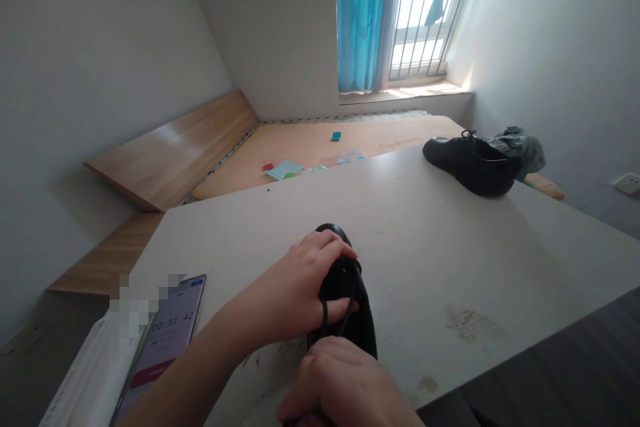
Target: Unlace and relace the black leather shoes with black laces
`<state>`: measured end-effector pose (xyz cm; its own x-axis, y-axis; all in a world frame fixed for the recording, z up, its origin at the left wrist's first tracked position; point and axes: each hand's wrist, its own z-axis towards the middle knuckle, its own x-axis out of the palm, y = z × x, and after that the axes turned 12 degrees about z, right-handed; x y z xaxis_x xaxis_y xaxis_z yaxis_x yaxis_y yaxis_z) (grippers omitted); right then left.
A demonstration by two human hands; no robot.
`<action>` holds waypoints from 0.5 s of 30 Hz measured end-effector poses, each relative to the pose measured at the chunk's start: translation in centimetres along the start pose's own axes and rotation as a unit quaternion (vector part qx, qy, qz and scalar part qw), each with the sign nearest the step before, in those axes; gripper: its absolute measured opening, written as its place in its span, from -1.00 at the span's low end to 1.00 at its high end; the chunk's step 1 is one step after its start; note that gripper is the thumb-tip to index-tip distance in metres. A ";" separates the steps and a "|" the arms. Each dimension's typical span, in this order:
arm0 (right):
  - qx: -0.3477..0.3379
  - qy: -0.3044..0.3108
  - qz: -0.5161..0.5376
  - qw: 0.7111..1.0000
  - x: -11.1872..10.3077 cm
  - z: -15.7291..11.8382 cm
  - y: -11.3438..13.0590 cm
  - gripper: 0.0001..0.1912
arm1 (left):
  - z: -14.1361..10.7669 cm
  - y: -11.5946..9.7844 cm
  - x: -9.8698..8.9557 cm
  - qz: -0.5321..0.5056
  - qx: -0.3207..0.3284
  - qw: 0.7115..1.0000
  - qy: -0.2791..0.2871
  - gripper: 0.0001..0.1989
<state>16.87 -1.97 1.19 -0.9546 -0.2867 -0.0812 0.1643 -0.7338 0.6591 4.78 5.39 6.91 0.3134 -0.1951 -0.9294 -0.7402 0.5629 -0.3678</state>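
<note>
A black lace-up shoe (367, 320) rests on the white table in front of me, its toe pointing away. My left hand (310, 277) is wrapped over the front of the shoe, with the thumb lying across the opening by the laces. Black shoelaces (325, 317) run from the eyelets back toward my right hand (340, 377), which is closed in a fist over the heel end. The fist appears to grip the lace ends, though its fingers are mostly hidden. Another black lace-up shoe (470, 163) stands at the table's far right edge.
On the left of the white table (425, 247) lies a phone (170, 333) showing a timer. Grey cloth (517, 147) is behind the far shoe. Beyond is a bed (300, 140) with small packets, below a window with a blue curtain (361, 20).
</note>
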 end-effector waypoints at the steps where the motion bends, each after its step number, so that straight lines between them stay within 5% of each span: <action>1: 0.018 -0.030 -0.008 0.999 0.2 -0.2 -0.1 -0.56 | 0.0 -0.1 0.0 0.008 -0.002 1.000 -0.003 -0.58; 3: 0.047 -0.045 -0.010 0.998 0.2 -0.2 -0.1 -0.55 | 0.2 -0.3 0.0 0.015 -0.006 1.000 -0.007 -0.62; 7: 0.025 0.027 -0.008 0.999 -0.8 0.1 0.2 -0.75 | 0.3 -0.6 0.0 0.017 -0.009 1.000 0.002 -0.63; 15: 0.017 -0.023 -0.025 0.999 0.6 -0.3 -0.9 -0.55 | -0.2 -1.1 0.3 0.072 -0.013 0.997 0.016 -0.58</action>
<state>16.19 -1.73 0.34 -0.9722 -0.2198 -0.0806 0.1074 -0.7249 0.6804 5.56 4.60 7.01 0.1842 -0.1391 -0.9730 -0.7911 0.5665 -0.2308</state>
